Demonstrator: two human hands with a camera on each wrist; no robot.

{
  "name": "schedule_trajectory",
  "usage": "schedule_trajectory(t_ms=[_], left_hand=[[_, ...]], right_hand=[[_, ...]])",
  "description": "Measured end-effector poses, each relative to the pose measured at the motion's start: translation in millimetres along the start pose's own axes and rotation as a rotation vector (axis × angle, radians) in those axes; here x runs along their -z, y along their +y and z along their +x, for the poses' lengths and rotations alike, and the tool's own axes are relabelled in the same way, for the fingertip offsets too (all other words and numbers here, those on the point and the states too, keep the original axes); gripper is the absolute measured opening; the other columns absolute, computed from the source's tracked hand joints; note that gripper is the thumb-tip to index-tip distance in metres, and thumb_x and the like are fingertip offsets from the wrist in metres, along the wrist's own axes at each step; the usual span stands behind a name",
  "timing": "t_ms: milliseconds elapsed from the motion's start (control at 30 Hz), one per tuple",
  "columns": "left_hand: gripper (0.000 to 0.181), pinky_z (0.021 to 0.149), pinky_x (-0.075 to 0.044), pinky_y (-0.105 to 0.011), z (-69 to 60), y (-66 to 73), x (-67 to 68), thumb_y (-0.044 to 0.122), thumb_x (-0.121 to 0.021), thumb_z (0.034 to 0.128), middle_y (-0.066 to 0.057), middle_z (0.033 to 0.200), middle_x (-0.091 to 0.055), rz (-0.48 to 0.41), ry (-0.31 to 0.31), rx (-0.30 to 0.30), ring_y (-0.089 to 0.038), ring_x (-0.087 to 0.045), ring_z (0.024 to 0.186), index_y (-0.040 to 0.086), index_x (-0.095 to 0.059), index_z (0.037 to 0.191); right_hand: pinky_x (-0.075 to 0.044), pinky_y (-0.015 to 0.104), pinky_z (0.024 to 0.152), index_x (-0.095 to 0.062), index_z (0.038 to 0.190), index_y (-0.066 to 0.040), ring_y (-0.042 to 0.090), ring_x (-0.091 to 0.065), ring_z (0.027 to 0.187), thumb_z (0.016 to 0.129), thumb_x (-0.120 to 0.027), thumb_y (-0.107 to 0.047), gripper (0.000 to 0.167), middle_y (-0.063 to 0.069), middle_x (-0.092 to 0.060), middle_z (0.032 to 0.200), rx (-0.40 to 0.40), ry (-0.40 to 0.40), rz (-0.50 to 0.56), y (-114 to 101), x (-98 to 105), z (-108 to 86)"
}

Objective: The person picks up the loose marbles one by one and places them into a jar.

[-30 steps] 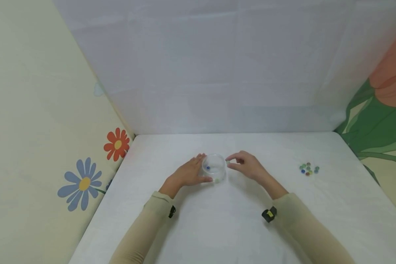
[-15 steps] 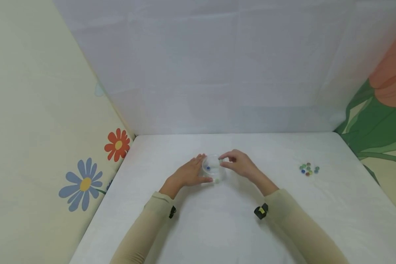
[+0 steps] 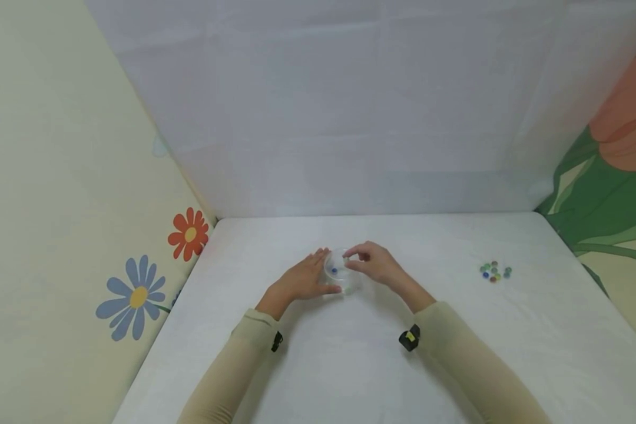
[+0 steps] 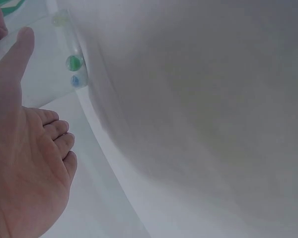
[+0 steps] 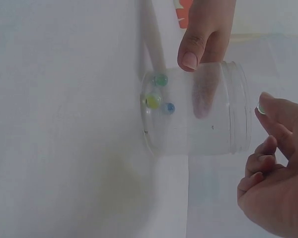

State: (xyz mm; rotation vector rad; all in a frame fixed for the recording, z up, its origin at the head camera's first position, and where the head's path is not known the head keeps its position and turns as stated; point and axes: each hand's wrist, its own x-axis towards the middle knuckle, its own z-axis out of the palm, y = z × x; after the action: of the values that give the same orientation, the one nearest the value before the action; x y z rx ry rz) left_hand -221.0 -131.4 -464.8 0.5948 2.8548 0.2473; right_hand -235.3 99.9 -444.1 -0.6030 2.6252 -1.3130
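Observation:
A clear plastic jar (image 3: pixel 333 259) stands upright on the white-covered table, its mouth uncovered. My left hand (image 3: pixel 299 280) holds it from the left, thumb in front and fingers around the far side. At its bottom lie a green marble (image 5: pixel 160 80), a yellow marble (image 5: pixel 153 101) and a blue marble (image 5: pixel 169 108). Over the mouth, my right hand (image 3: pixel 378 265) pinches a pale, greenish glass marble (image 5: pixel 261 108) between thumb and forefinger. The fingers mostly cover that marble. Its other fingers are curled in toward the palm.
Several loose glass marbles (image 3: pixel 494 271) lie in a cluster on the table's right side. A white cloth wall (image 3: pixel 350 118) rises behind the table. Walls with printed flowers flank both sides.
The right hand has moved left from beside the jar to above its mouth, carrying the pinched marble. The left hand and the jar have stayed in place.

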Motion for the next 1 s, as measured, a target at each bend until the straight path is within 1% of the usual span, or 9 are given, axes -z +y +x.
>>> schedule_trajectory(t_ms=[233, 500, 767, 1000], left_hand=[[0.109, 0.126, -0.02, -0.044, 1.2, -0.8, -2.6, 0.075, -0.054, 0.09, -0.013, 0.169, -0.015, 0.007, 0.009, 0.0, -0.03, -0.014, 0.156, 0.005, -0.012, 0.163], [0.108, 0.126, -0.02, -0.045, 0.6, 0.2, -1.5, 0.073, -0.056, 0.0899, -0.012, 0.169, -0.016, 0.002, 0.018, 0.004, -0.03, -0.015, 0.156, 0.006, -0.013, 0.163], [0.108, 0.126, -0.018, -0.044, 0.8, 1.2, 0.5, 0.072, -0.057, 0.0904, -0.012, 0.169, -0.015, 0.009, 0.008, 0.004, -0.029, -0.014, 0.156, 0.005, -0.012, 0.163], [0.111, 0.127, -0.018, -0.042, 0.1, 1.4, 1.8, 0.076, -0.054, 0.0889, -0.013, 0.169, -0.015, -0.001, -0.002, 0.004, -0.028, -0.013, 0.156, 0.005, -0.011, 0.163]], right_hand=[[-0.045, 0.028, 0.073, -0.075, 0.119, -0.017, 0.018, -0.052, 0.089, 0.095, -0.073, -0.025, 0.025, 0.003, -0.06, 0.096, -0.004, -0.011, -0.003, 1, -5, 2.0], [-0.046, 0.027, 0.071, -0.07, 0.129, -0.017, 0.017, -0.051, 0.086, 0.095, -0.072, -0.026, 0.035, 0.003, -0.058, 0.095, -0.008, -0.031, -0.011, 1, -6, 2.6], [-0.046, 0.029, 0.072, -0.068, 0.133, -0.018, 0.018, -0.05, 0.087, 0.095, -0.073, -0.028, 0.039, 0.003, -0.057, 0.096, -0.01, -0.037, -0.005, 0, -3, -0.1], [-0.045, 0.029, 0.071, -0.067, 0.133, -0.017, 0.019, -0.05, 0.086, 0.094, -0.073, -0.029, 0.041, 0.004, -0.057, 0.095, -0.013, -0.034, -0.011, 4, 4, -4.5]])
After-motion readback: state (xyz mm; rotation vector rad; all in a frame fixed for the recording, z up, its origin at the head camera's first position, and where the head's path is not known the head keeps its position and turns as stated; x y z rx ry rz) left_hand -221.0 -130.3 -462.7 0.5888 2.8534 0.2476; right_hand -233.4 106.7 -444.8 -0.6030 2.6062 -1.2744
